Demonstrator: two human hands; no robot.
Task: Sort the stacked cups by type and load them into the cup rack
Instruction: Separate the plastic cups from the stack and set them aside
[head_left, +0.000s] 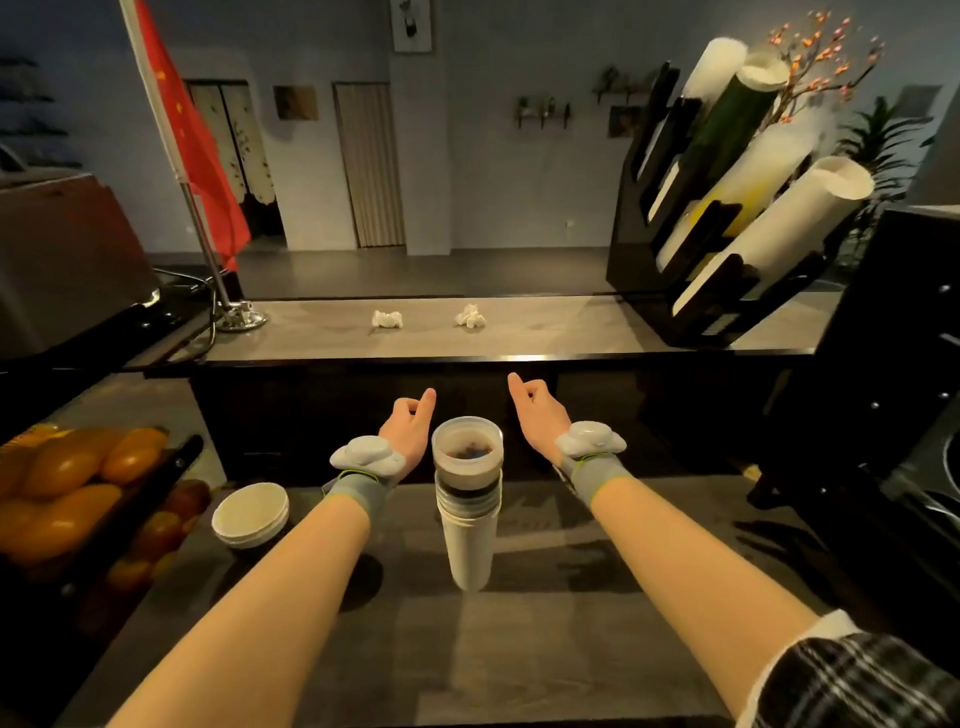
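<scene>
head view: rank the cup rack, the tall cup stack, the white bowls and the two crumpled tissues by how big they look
1. cup rack
2. tall cup stack, helped by nearness
3. white bowls
4. left tissue and right tissue: alike, unranked

Dark contents of the clear plastic top cup (466, 451) on the tall white cup stack (470, 540): too blurred to ID. Lower ends of the white cup columns (769, 228) are hidden inside the black slotted cup rack (631, 249). Orange fruit pile (62, 467) is cut by the left edge, plaid sleeve (852, 680) by the bottom-right corner.
</scene>
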